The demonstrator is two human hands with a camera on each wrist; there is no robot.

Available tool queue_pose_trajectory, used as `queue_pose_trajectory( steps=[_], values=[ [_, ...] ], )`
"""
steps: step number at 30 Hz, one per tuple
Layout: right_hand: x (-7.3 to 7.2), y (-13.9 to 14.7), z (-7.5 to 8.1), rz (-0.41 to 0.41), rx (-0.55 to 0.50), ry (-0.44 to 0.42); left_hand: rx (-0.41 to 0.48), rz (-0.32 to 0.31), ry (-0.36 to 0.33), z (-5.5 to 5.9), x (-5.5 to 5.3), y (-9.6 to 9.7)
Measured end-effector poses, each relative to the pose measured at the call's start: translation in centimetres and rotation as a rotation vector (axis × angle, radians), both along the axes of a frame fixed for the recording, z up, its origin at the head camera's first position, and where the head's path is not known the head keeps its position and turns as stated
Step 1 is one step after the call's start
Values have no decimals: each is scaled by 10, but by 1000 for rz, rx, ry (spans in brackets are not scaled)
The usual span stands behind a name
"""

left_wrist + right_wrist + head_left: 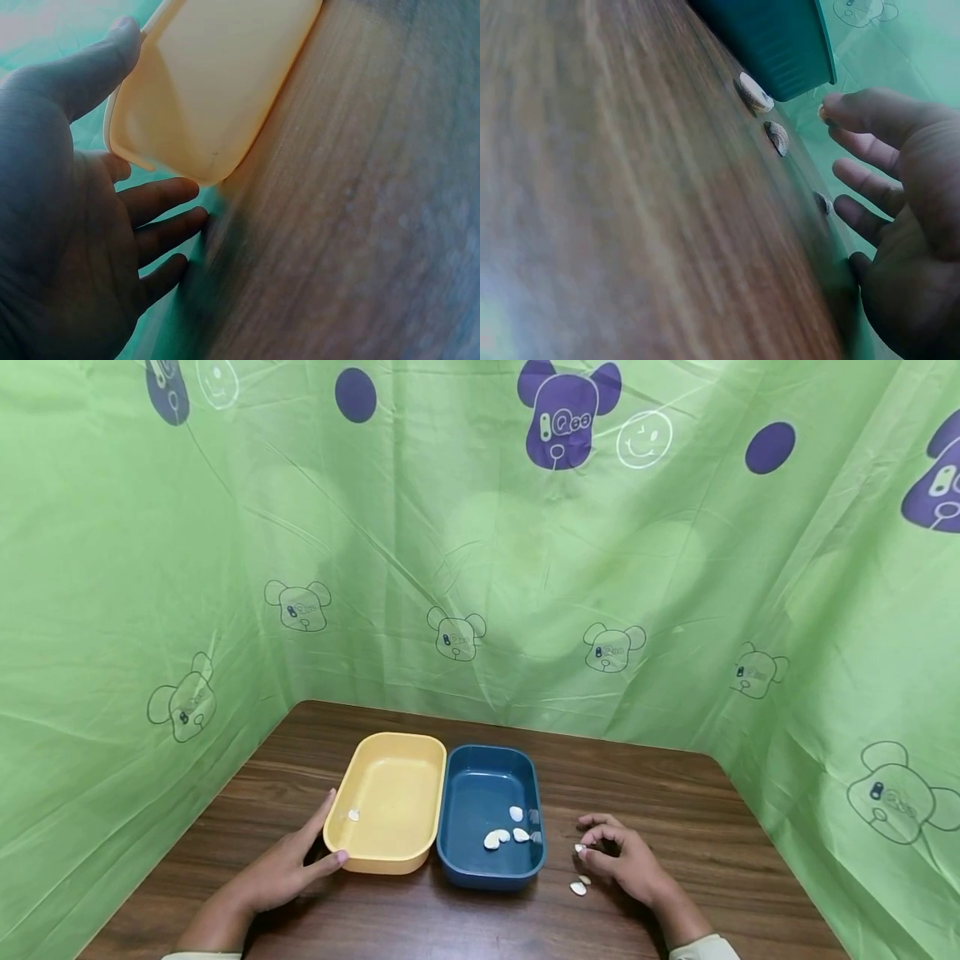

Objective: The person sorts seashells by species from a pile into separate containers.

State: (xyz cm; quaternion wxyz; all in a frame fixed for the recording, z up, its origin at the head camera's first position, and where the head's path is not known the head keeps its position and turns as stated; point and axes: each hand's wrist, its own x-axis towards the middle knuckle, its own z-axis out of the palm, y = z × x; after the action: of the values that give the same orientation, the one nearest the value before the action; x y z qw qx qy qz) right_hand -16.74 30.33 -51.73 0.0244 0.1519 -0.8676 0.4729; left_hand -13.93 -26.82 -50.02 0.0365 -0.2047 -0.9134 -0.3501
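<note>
My right hand point(626, 862) pinches a small white seashell point(580, 847) between thumb and index finger, just above the table right of the blue tray point(491, 878). In the right wrist view only the edge of that shell shows past the thumb. Two loose seashells point(577, 888) lie on the wood below this hand, and the right wrist view shows another small shell point(823, 202) near its fingertips. My left hand point(279, 870) rests against the near left corner of the yellow tray point(382, 865), thumb at the front wall, fingers fairly straight along the left side.
Both trays stand side by side on a brown wooden table point(630, 777). Several white shells point(516, 814) lie inside the blue tray. One shell point(354, 815) sits in the yellow tray. A green printed curtain point(525, 577) surrounds the table at the back and sides.
</note>
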Motion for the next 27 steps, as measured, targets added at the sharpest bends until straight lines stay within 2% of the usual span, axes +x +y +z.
queue_pose_trajectory(
  steps=[5,12,21,27],
  values=[
    [0,-3,4,-24,-15,26,33,-11,-29,-1,0,-1],
    [-2,-8,12,-52,-1,63,44,-17,-35,-1,0,-1],
    [-4,-18,30,-146,53,82,43,-25,-35,-3,-1,-2],
    [-7,-27,41,-205,38,133,27,-20,-19,-3,-1,-2]
  ],
)
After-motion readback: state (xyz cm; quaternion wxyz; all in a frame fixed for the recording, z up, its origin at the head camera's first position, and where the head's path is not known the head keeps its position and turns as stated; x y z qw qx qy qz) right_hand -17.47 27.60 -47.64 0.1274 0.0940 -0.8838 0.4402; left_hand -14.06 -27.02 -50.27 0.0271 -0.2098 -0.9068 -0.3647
